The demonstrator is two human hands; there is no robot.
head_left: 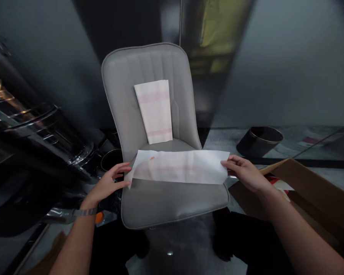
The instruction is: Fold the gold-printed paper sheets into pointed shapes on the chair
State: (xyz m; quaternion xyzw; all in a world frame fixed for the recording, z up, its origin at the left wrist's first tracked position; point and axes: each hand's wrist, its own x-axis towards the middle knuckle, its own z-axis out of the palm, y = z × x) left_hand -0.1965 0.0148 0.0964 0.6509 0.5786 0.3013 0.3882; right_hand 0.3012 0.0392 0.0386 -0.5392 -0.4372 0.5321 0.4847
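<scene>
A long white sheet of paper (183, 168) stretches across the seat of a grey padded chair (172, 198), with faint pinkish bands and a small orange mark on it. At its right end, my right hand (246, 172) pinches the edge between thumb and fingers. My left hand (110, 181) is beside the left end, where a corner folds down; thumb and fingers are spread apart, and I cannot tell whether they touch the paper. Leaning upright on the backrest is a folded white cloth-like piece with pink stripes (156, 112).
An open cardboard box (318, 194) with red and white items stands at the right. A dark round bin (259, 141) is behind it, near the glossy wall. Shiny dark cylinders (65, 130) crowd the left side. An orange round thing (99, 217) lies below my left wrist.
</scene>
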